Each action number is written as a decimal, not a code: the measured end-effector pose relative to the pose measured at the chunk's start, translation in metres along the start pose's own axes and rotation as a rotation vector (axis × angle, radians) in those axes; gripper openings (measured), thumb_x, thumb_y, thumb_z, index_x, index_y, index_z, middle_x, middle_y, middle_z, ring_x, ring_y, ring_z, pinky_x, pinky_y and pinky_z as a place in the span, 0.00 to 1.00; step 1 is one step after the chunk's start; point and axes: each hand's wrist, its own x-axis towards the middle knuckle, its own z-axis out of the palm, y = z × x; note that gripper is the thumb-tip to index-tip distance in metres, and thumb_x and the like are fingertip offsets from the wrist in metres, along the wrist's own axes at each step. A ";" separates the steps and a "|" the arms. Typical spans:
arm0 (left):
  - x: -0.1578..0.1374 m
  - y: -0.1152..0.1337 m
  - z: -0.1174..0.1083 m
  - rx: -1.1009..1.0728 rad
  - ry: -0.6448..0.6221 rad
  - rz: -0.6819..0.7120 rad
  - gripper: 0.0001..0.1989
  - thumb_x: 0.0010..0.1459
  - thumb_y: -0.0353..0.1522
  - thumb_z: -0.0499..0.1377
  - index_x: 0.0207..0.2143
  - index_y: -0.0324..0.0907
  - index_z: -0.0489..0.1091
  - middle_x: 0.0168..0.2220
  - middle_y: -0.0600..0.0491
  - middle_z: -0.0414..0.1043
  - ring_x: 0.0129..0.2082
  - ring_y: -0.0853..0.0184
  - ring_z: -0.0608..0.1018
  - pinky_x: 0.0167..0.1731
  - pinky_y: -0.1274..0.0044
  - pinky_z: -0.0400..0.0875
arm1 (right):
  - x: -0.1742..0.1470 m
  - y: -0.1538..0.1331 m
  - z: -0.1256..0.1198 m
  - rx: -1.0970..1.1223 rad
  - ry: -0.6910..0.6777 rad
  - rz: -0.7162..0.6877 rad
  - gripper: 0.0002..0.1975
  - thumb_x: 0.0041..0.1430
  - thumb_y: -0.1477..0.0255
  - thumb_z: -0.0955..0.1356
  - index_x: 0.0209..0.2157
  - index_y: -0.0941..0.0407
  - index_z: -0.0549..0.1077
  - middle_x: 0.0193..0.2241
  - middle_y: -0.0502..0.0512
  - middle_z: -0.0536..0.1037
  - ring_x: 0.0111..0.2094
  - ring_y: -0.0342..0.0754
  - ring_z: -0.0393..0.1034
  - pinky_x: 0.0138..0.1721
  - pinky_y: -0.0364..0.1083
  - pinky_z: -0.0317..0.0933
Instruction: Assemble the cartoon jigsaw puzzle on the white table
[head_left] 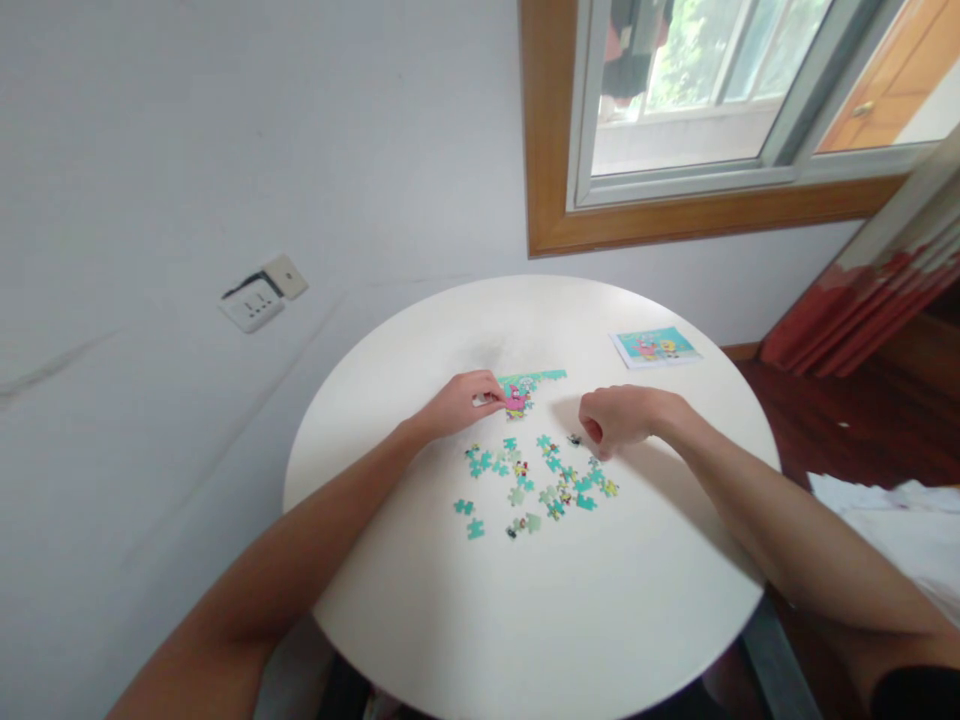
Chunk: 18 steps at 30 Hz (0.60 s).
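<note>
My left hand [474, 397] pinches thumb and forefinger together at the left edge of a partly joined jigsaw puzzle [516, 400], on a piece there. The joined part shows a pink cartoon figure, with a teal strip along its top. Over the right side of the loose puzzle pieces [583, 484] my right hand [619, 416] is curled, fingertips pointing down near the table; whether it holds a piece is hidden. More loose pieces in teal, pale green and yellow lie scattered below the joined part, several of them touching or overlapping.
Everything lies on a round white table [420, 600]. A picture card [657, 347] with cartoon figures lies at the back right. Behind the table are a white wall with a socket [253, 304] and a wood-framed window [547, 215]. A red and cream curtain [847, 285] hangs at right.
</note>
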 end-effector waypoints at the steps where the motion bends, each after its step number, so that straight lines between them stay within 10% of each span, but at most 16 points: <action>1: 0.000 0.000 0.000 -0.002 -0.002 -0.003 0.10 0.63 0.36 0.59 0.35 0.41 0.77 0.33 0.51 0.75 0.33 0.69 0.75 0.35 0.78 0.68 | 0.000 -0.001 0.001 -0.006 -0.008 -0.006 0.09 0.34 0.76 0.77 0.19 0.55 0.75 0.18 0.50 0.74 0.21 0.45 0.67 0.26 0.45 0.55; 18: 0.000 0.000 0.000 -0.009 -0.029 -0.021 0.09 0.63 0.36 0.59 0.36 0.42 0.78 0.33 0.51 0.73 0.32 0.70 0.73 0.33 0.79 0.66 | 0.021 0.018 0.005 -0.006 0.138 -0.030 0.12 0.39 0.87 0.69 0.26 0.56 0.76 0.26 0.56 0.78 0.24 0.46 0.67 0.26 0.44 0.53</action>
